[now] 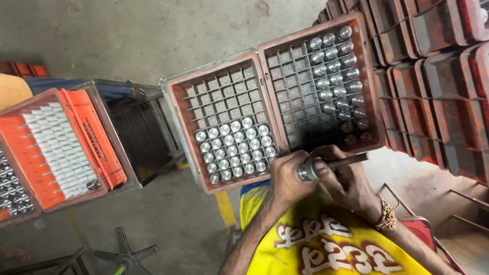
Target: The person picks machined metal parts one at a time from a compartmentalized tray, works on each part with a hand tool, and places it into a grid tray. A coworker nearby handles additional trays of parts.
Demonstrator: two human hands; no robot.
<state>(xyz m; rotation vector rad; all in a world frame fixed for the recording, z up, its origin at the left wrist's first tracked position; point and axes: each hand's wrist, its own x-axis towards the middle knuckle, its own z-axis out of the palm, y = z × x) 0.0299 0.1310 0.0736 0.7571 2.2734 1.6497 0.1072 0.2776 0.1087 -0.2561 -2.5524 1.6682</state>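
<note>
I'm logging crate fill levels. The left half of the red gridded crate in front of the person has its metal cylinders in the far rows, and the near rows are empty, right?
Not quite. In the head view, the left half of the red gridded crate holds its metal cylinders in the near rows, close to the person's left hand; the far rows are the empty ones.

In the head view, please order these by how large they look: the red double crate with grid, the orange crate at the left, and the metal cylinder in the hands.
1. Red double crate, clearly largest.
2. Orange crate.
3. Metal cylinder, held between left hand and right hand, by far the smallest.
</note>
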